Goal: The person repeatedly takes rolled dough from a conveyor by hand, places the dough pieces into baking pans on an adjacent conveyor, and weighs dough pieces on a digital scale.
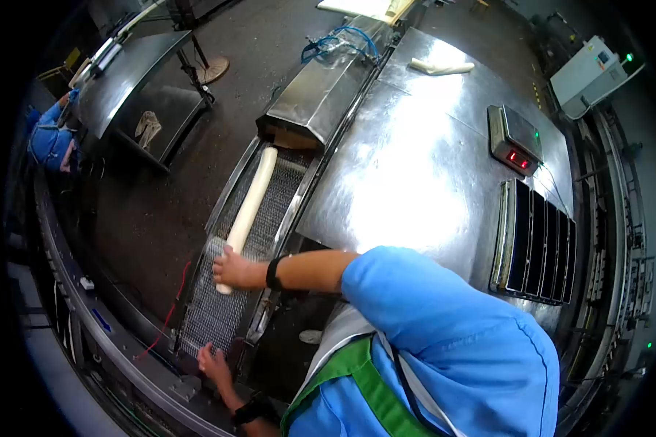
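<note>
A long, pale roll of what looks like dough lies lengthwise on a wire mesh conveyor belt. My right hand reaches across from the right and grips the roll near its lower end, covering part of it. The tip of the roll shows just below my fingers. Lower down, my left hand hovers by the near end of the belt. Its fingers are parted, and nothing is in them.
A metal hood covers the belt's far part. On the steel table to the right are another pale roll, a digital scale and black baking pans. Another person is at the far left beside a metal table.
</note>
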`<state>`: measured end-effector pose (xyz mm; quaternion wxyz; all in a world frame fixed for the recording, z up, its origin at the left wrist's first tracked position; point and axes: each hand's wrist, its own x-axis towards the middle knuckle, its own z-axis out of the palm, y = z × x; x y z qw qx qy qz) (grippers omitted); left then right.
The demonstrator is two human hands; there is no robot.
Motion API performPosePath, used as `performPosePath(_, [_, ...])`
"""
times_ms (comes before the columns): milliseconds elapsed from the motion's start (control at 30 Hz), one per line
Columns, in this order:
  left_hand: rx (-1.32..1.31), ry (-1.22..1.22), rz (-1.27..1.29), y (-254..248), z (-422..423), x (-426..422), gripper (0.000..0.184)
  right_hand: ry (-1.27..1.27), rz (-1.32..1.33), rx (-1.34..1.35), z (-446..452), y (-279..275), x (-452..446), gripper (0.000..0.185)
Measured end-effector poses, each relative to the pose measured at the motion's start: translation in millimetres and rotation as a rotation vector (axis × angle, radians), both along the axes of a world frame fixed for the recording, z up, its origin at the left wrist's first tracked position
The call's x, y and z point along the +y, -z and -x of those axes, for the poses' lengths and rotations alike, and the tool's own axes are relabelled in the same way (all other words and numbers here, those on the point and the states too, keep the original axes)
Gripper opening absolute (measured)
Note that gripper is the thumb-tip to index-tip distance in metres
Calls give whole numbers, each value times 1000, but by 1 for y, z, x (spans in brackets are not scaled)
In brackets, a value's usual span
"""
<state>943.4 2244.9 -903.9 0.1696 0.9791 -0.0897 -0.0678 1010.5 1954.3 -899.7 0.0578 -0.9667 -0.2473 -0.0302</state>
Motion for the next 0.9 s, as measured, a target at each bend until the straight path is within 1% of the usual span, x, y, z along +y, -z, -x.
performPosePath(67, [19, 46, 8, 0, -6, -35, 30, 30, -43, -10, -7, 14, 15, 22])
performPosePath(100, [46, 60, 24, 1, -8, -48, 30, 52, -85, -15, -9, 12, 15, 22])
performPosePath(133, [74, 75, 42, 2, -10, -59, 31, 6, -122, -12, -12, 11, 10, 27])
performPosePath(167, [72, 87, 44, 0, -11, -65, 31, 17, -119, -16, -14, 9, 8, 27])
performPosePath(233, [151, 87, 79, -4, -14, -74, 32, 135, -627, 320, -15, -27, -11, 36])
performPosePath(267, [114, 132, 99, 4, -17, -71, 32, 90, -878, 357, -28, -29, -27, 46])
performPosePath(300, [110, 144, 103, 3, -19, -72, 32, 69, -1066, 182, -34, -33, -46, 46])
performPosePath(333, [120, 145, 121, 0, -21, -73, 31, 95, -1332, 377, -9, -90, -84, 44])
performPosePath(367, [129, 145, 140, -3, -25, -75, 31, 92, -1491, 442, 1, -112, -111, 42])
performPosePath(400, [124, 151, 142, -6, -28, -77, 31, 131, -1463, 435, 19, -131, -143, 45])
performPosePath(433, [130, 160, 149, -10, -30, -78, 30, 207, -1471, 334, 48, -156, -172, 44])
performPosePath(467, [135, 169, 158, -12, -32, -82, 30, 249, -1289, 358, 72, -152, -209, 38])
performPosePath(500, [134, 170, 161, -12, -34, -84, 30, 397, -1156, 455, 104, -158, -240, 50])
performPosePath(567, [134, 187, 208, -11, -38, -90, 28, 534, -1621, 323, 167, -144, -279, 50])
performPosePath(600, [135, 186, 209, -9, -40, -96, 28, 539, -1714, 231, 194, -152, -290, 52])
performPosePath(667, [126, 251, 221, -7, -41, -110, 27, 930, -1537, 236, 250, -143, -314, 53])
performPosePath(700, [132, 247, 219, -7, -42, -118, 27, 1122, -1433, 211, 274, -126, -323, 53])
performPosePath(767, [134, 316, 179, -9, -46, -136, 28, 1445, -1203, 310, 320, -77, -340, 51])
performPosePath(833, [117, 404, 239, -16, -50, -151, 28, 1480, -594, 293, 342, -56, -345, 50])
performPosePath(867, [98, 402, 233, -20, -51, -158, 28, 1552, -463, 230, 352, -28, -356, 53])
performPosePath(900, [78, 400, 227, -25, -51, -165, 29, 1534, -456, 257, 351, -28, -354, 53])
